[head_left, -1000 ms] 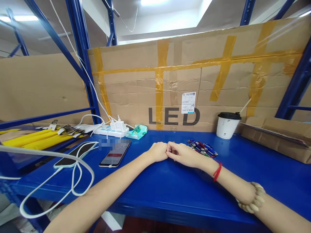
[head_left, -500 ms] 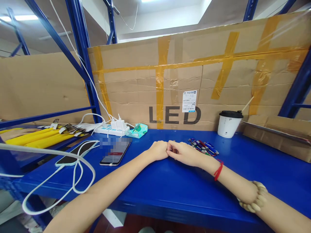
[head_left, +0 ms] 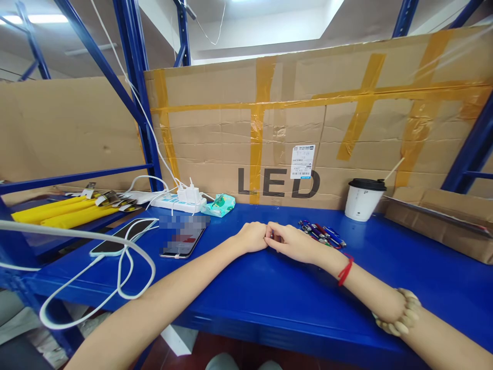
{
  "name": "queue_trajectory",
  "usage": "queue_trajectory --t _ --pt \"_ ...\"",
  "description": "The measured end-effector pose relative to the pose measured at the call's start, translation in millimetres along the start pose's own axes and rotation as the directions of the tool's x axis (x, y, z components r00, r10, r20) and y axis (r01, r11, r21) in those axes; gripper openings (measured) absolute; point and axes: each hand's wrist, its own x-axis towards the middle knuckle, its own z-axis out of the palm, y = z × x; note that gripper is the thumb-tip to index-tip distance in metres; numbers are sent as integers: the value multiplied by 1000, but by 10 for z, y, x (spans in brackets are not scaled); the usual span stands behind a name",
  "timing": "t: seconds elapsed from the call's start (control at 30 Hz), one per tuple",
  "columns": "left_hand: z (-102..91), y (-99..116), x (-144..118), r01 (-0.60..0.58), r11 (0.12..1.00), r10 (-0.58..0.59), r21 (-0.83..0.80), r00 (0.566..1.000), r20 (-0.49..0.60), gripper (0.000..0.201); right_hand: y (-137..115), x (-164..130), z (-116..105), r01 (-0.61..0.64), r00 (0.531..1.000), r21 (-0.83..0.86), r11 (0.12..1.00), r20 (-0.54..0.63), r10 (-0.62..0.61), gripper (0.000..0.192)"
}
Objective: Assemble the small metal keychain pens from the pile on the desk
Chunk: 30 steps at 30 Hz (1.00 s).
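- Beneath both forearms, saw a blue metal rack shelf (head_left: pixel 231 293), with a blue upright (head_left: pixel 136 61) rising at the back left.
- Across the back, saw a wide cardboard sheet (head_left: pixel 215 133), banded with yellow-brown tape and printed LED.
- Along the right edge, found a low cardboard carton (head_left: pixel 439 226).
- At far left, saw yellow rods (head_left: pixel 77 218) lying side by side, tagged at the far ends.
- Near the upright, saw a white power strip (head_left: pixel 164 202) bearing white chargers (head_left: pixel 188 194), and farther forward a looping white cable (head_left: pixel 23 225).
- At centre, found the left hand (head_left: pixel 252 237) on the shelf, back upward, fingers folded down and mostly hidden; could not tell of any grip.
- Just beside, found the right hand (head_left: pixel 290 241) bent at the wrist, fingers curled and pressed together, tips meeting the left hand's knuckle end, with a small gap by the thumb; could not tell whether pinching anything.
- Left of the hands, saw two smartphones: one pale-cased (head_left: pixel 111 244), one dark (head_left: pixel 185 249) with a partly blurred screen.
- At back right, saw a black-lidded white paper cup (head_left: pixel 362 203) with a straw.
- Beside the power strip, saw a green soft pack (head_left: pixel 219 205).
- Just beyond the right wrist, found a loose pile of pens (head_left: pixel 323 234), mostly blue, some red and green.
- Around the right forearm, saw a beaded bracelet (head_left: pixel 400 313) and, nearer the hand, a red cord (head_left: pixel 345 271).
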Motion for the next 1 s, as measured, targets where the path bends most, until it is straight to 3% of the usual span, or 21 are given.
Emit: queue_trajectory --t 1.0 --pt "-29 28 -16 8 1000 -8 2 1000 18 28 51 16 20 16 1000 8 1000 -7 -16 8"
